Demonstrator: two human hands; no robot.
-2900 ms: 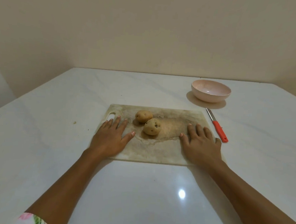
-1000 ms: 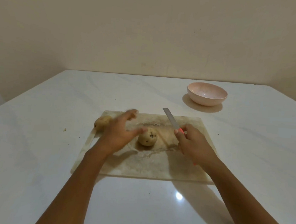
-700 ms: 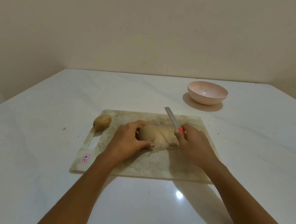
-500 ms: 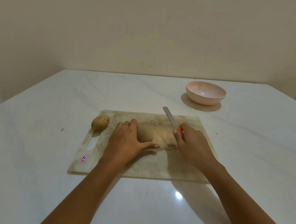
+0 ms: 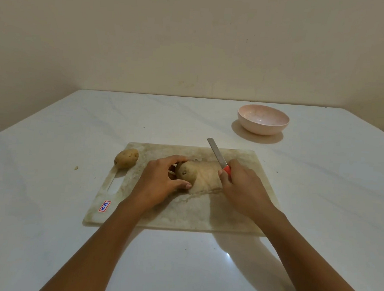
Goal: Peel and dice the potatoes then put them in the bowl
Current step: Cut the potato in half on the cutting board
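Peeling is only starting, I judge. The left hand (image 5: pixel 159 184) curls round one potato (image 5: pixel 188 172) at the middle of the cutting board (image 5: pixel 182 214). The right hand (image 5: pixel 244 191) grips the knife (image 5: pixel 216 152) by its red handle, blade pointing to 11 o'clock. Next, the edge must meet the skin. Two potatoes in all, the second potato (image 5: pixel 126 158) at 10 o'clock. One knife, and one bowl (image 5: pixel 262 129) at 1 o'clock.

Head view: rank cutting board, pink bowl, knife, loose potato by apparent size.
1. Cutting board, largest by far.
2. Pink bowl, though it sits farther away.
3. Loose potato and knife: unsure. The blade looks longer but thin, and the right hand hides its handle.
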